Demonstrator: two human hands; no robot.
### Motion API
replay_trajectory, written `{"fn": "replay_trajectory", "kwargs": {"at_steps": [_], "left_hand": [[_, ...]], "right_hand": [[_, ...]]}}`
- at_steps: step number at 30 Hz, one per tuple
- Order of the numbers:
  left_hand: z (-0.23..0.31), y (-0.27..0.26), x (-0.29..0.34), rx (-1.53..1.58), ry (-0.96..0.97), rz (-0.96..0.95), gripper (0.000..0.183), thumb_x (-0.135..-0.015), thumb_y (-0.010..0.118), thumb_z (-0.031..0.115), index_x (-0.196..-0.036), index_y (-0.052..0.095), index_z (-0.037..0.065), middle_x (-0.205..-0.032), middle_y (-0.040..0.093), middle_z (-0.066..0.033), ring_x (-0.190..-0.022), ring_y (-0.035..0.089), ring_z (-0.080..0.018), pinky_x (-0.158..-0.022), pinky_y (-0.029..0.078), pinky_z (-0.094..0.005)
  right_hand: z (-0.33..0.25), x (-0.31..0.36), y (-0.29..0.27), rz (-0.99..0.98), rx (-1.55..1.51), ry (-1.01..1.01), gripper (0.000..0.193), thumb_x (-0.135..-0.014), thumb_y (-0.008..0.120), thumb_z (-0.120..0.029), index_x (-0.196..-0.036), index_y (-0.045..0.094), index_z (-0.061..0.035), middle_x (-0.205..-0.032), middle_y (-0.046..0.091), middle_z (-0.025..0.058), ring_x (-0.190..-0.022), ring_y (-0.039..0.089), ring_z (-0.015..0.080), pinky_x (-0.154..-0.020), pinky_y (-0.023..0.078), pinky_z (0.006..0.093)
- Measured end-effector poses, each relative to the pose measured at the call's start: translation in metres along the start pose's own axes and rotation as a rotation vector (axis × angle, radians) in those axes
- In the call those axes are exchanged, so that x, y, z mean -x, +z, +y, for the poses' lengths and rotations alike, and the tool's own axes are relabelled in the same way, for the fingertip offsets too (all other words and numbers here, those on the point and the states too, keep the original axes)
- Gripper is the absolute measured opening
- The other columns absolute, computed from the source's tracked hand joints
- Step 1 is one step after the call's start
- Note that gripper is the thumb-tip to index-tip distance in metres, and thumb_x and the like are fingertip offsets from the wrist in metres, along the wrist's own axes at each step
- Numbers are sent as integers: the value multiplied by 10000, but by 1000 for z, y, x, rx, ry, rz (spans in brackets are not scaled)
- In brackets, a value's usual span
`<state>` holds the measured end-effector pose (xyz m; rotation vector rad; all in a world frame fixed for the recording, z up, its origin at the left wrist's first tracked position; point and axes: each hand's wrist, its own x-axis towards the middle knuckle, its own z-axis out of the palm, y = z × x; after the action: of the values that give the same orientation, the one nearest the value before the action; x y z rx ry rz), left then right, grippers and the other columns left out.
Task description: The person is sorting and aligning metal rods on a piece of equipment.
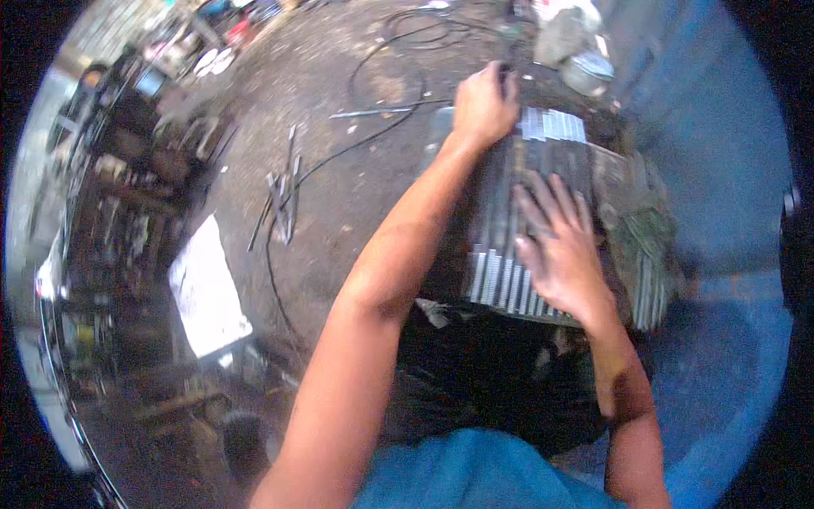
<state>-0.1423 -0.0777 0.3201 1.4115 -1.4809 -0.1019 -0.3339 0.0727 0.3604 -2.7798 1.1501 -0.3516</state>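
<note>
- Seemingly I'm evening the metal rods point(500, 212) before me
- My right hand point(564, 246) spreads wide over them; left hand point(487, 102) curls near their far end, hold unclear
- Next likely needs even pressure

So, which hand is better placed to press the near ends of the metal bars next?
Probably the right hand: it lies spread over the metal bars, close to their near ends, while the left hand is at the far end.

One wide fisheye view looks steeply down from the person's head, close above both forearms point(413, 222).
</note>
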Motion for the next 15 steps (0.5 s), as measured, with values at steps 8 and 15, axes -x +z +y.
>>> {"fn": "replay_trajectory", "kwargs": {"at_steps": [8, 15], "left_hand": [[-150, -149, -21, -26, -306, 179, 341, -904, 560, 284, -1060, 662, -2, -932, 706, -147, -843, 672, -224, -742, 506, -344], [-313, -234, 105, -161, -751, 323, 374, -803, 574, 291, -997, 670, -13, -909, 680, -227, -914, 656, -362, -816, 491, -417]], "right_hand": [[-21, -70, -16, 62, -254, -140, 514, -877, 559, -189, -1330, 449, 27, -1426, 390, 225, -1340, 316, 423, -1120, 238, 461], [-35, -210, 36, 50, -256, -470, 356, -870, 599, -207, -1136, 589, 30, -1140, 608, 239, -1105, 560, 374, -986, 421, 411]]}}
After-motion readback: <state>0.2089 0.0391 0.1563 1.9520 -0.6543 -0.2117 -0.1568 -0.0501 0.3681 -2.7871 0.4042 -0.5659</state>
